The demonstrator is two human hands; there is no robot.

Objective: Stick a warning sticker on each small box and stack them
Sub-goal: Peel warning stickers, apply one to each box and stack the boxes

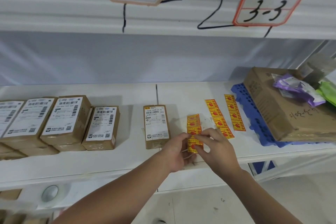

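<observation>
A strip of yellow-and-red warning stickers [193, 129] is held upright over the white shelf. My left hand [177, 152] grips the strip from the left and below. My right hand [216, 148] pinches one sticker near the strip's middle with thumb and forefinger. One small brown box [157, 126] with a white shipping label stands alone just left of my hands. Further left, another small box [101, 128] stands beside stacked boxes [63, 123]. Two more sticker strips [219, 118] [234, 112] lie flat on the shelf to the right.
A large cardboard box [283, 107] lies on a blue plastic pallet [254, 114] at the right, with purple and green bags [300, 89] on top. A roll of clear tape [50, 192] sits on the lower level at the left. An upper shelf carries handwritten signs.
</observation>
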